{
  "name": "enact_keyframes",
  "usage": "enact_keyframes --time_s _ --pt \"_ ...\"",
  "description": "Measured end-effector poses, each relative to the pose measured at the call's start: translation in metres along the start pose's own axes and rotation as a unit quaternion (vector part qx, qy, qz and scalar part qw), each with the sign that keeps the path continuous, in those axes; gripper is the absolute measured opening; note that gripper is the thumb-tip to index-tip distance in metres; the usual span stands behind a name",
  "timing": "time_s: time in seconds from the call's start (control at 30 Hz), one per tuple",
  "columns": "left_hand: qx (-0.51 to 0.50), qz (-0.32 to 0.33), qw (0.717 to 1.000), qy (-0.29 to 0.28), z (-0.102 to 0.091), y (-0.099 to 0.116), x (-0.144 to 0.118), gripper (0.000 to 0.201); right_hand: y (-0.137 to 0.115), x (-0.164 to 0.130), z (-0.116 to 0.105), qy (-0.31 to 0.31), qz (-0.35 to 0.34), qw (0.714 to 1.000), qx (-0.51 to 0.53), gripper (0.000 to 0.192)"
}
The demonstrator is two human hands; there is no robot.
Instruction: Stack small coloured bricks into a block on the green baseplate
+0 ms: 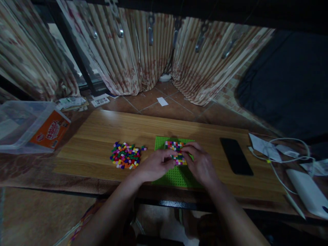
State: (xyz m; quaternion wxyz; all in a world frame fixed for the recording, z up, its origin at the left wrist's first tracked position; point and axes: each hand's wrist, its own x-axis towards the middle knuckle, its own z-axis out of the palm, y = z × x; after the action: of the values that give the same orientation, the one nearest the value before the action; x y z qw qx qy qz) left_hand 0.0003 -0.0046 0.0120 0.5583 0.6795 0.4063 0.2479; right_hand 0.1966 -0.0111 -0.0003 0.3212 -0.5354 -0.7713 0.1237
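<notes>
Both my hands were on the green baseplate (pixel 176 176), which lay flat on the table (pixel 102 133) near its front edge. My left hand (pixel 153 165) and right hand (pixel 201 164) met over the patch of coloured bricks (pixel 174 146) already stuck on the plate's far half. Fingertips were pinched together at the patch's near edge; light was too dim to see if either grip actually held a brick, so can't tell. Loose brick pile (pixel 126 155) sat just left of the plate, well w/in reach. Phone (pixel 236 155) lay to the right, apart from the plate.

Risks, as I judged them: bricks were tiny & the scene dark, so one could seat crooked or a row off. Pressing hard w/o pinning the plate might slide it. My left forearm passed close to the pile; a sweep could scatter bricks off the table onto the floor.
</notes>
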Motion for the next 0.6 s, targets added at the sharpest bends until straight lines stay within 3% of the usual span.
enact_keyframes --time_s 0.23,0.43,0.6 --pt "-0.062 -0.031 0.997 -0.035 0.008 0.004 0.001 0.041 0.004 0.0 -0.004 0.016 0.087 0.992 0.095 0.013" --pt "-0.084 -0.025 0.995 -0.037 0.018 -0.002 0.004 0.048 0.005 0.0 -0.003 0.013 0.172 0.979 0.106 0.017" --pt "-0.125 -0.037 0.991 -0.037 0.021 0.001 0.007 0.046 0.002 0.0 -0.001 0.01 0.172 0.977 0.124 0.015"
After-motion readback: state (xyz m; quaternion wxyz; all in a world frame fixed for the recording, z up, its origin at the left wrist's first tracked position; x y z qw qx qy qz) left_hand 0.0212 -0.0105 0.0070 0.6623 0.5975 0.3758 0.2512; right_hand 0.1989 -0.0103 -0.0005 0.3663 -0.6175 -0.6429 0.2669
